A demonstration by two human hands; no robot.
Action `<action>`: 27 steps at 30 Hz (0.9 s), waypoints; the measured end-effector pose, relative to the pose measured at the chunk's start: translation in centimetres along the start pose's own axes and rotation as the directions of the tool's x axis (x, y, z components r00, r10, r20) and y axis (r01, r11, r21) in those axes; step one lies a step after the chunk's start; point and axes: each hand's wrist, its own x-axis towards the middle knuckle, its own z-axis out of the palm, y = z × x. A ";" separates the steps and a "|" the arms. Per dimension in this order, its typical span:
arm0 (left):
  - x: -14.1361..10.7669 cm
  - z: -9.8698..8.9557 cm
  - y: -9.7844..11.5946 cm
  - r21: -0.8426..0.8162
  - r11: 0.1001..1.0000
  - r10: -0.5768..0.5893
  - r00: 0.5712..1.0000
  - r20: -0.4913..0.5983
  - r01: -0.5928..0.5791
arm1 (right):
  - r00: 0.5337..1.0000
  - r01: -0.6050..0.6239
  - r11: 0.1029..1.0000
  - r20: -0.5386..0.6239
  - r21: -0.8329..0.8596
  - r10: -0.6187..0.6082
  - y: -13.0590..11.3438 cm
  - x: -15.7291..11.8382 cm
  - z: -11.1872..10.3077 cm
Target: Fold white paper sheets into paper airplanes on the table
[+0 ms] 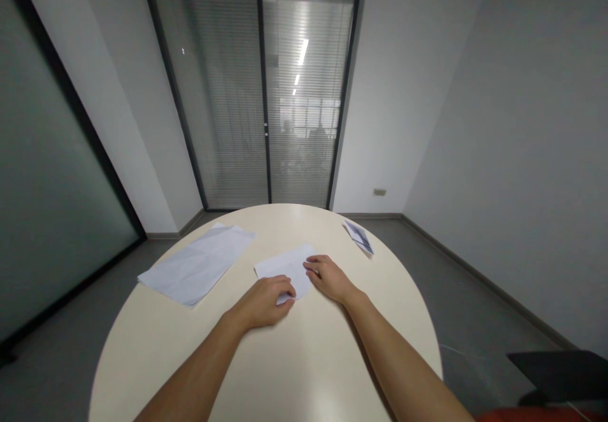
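A white sheet of paper (pixel 287 262), smaller than the stack at the left and seemingly folded, lies on the round table in front of me. My left hand (pixel 268 301) is at its near edge, fingers curled and thumb closing on the paper's near left part. On the paper's right edge rests my right hand (pixel 327 276), fingers stretched out and lying on it, the thumb tucked lower. Part of the near edge is hidden behind my left hand.
Large creased white sheets (pixel 199 263) lie at the table's left. A folded paper piece (pixel 359 238) sits near the far right rim of the cream table (pixel 304 358). A dark flat object (pixel 563 371) is at the lower right, beyond the table. Glass doors (pixel 266 99) stand behind.
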 end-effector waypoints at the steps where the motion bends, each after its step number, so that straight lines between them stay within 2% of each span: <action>1: 0.0 0.0 0.0 -0.013 1.000 -0.002 1.000 -0.006 0.002 | 1.000 0.001 1.000 0.002 0.008 -0.001 0.0 0.0 0.0; 4: 0.1 0.0 -0.1 -0.067 0.998 -0.022 0.999 -0.025 0.020 | 1.000 0.017 0.999 0.009 0.046 -0.018 -0.3 -0.1 -0.1; 8: 0.3 0.2 -0.5 -0.152 0.982 -0.123 0.989 -0.077 0.110 | 0.999 0.042 0.994 0.023 0.104 -0.045 -0.8 -0.1 -0.2; 13: 0.4 0.2 -0.9 -0.121 0.968 -0.236 0.958 -0.160 0.218 | 0.998 0.024 0.987 0.052 0.160 -0.033 -1.1 -0.1 -0.4; 21: 0.3 0.1 -1.1 -0.131 0.970 -0.221 0.970 -0.105 0.207 | 0.997 0.033 0.969 0.063 0.243 -0.049 -1.6 0.2 -0.7; 27: 0.5 0.7 -1.5 -0.155 0.963 -0.242 0.959 -0.145 0.220 | 0.989 0.087 0.936 0.086 0.340 -0.123 -2.5 0.2 -1.3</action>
